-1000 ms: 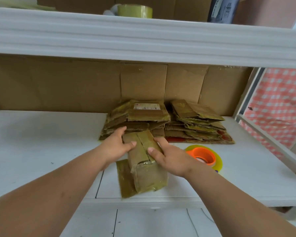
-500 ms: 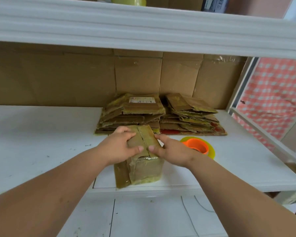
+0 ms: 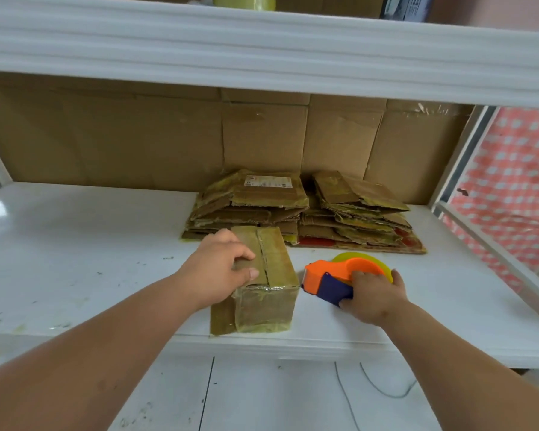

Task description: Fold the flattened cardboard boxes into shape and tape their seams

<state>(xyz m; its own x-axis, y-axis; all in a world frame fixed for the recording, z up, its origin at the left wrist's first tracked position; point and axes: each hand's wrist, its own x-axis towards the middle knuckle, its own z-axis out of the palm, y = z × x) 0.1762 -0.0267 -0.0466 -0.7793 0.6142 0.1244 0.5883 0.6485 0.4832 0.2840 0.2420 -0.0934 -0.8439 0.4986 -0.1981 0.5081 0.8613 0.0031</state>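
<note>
Orange-and-navy tape dispenser [image 3: 336, 279], brown box [image 3: 266, 284]

- The folded cardboard box [image 3: 263, 281] stands near the front edge of the white shelf [image 3: 75, 259].
- The left hand [image 3: 215, 270] rests on top of the box, on its left flap.
- Just right of the box lies the tape dispenser [image 3: 344, 275], gripped by the right hand [image 3: 375, 295].
- Behind the box, two stacks of flattened boxes [image 3: 302, 209] sit side by side against the cardboard backing [image 3: 137, 138].
- On the upper shelf [image 3: 262, 51] sits a tape roll [image 3: 243, 0].
</note>
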